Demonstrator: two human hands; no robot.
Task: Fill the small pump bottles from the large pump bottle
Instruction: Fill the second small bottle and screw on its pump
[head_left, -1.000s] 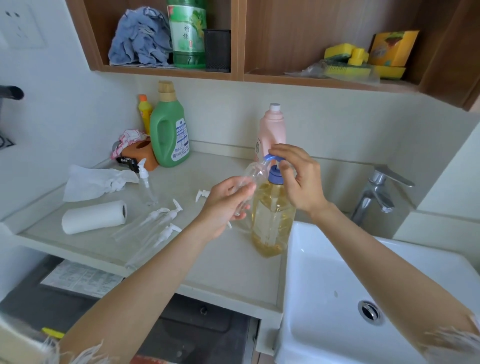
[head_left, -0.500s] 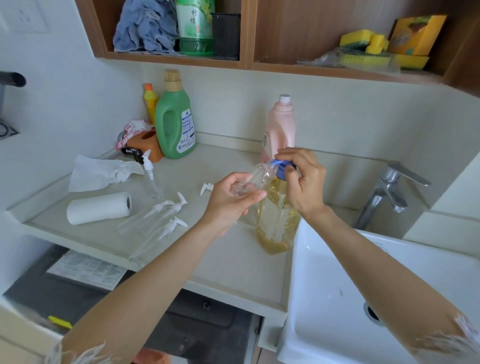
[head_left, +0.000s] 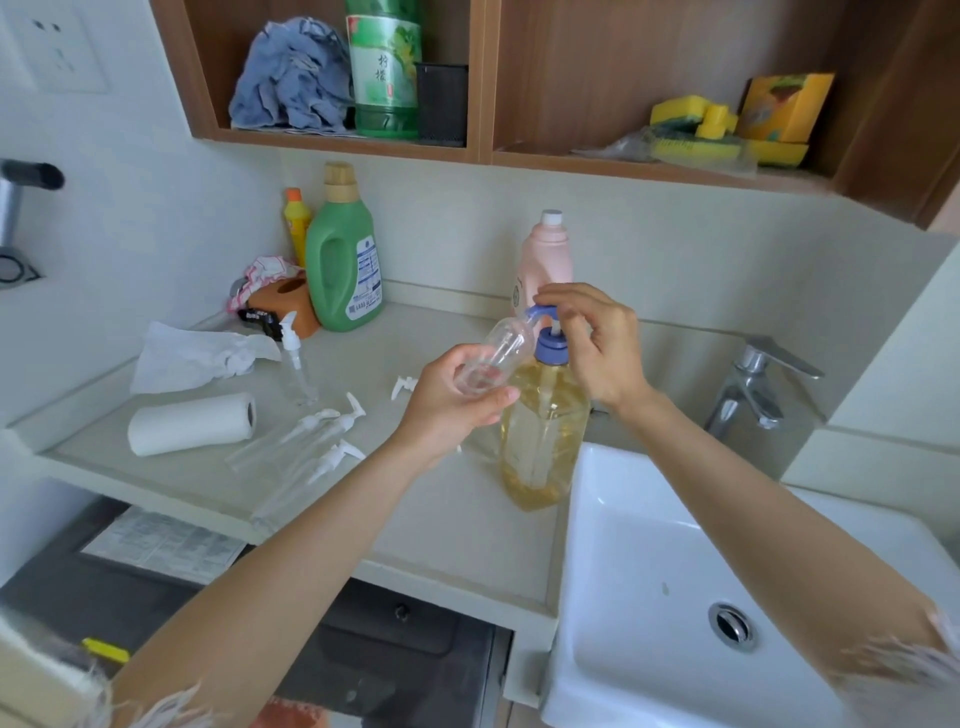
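Observation:
The large pump bottle (head_left: 543, 431), clear with yellow liquid and a blue pump head, stands on the counter (head_left: 457, 525) beside the sink. My right hand (head_left: 597, 348) rests on top of its raised pump head. My left hand (head_left: 452, 400) holds a small clear open bottle (head_left: 501, 348) tilted, its mouth against the blue nozzle. Three more small clear bottles with white pumps are on the counter: one upright (head_left: 298, 364), two lying down (head_left: 311, 431). A loose white pump (head_left: 402, 385) lies behind my left hand.
A paper towel roll (head_left: 192, 423) and crumpled tissue (head_left: 197, 353) lie at the left. A green detergent bottle (head_left: 343, 260) and a pink bottle (head_left: 545, 254) stand at the back wall. The white sink (head_left: 675, 597) and tap (head_left: 753, 384) are on the right.
The blue pump head has risen again after being pressed down half a second ago. My left hand keeps the small bottle at the nozzle.

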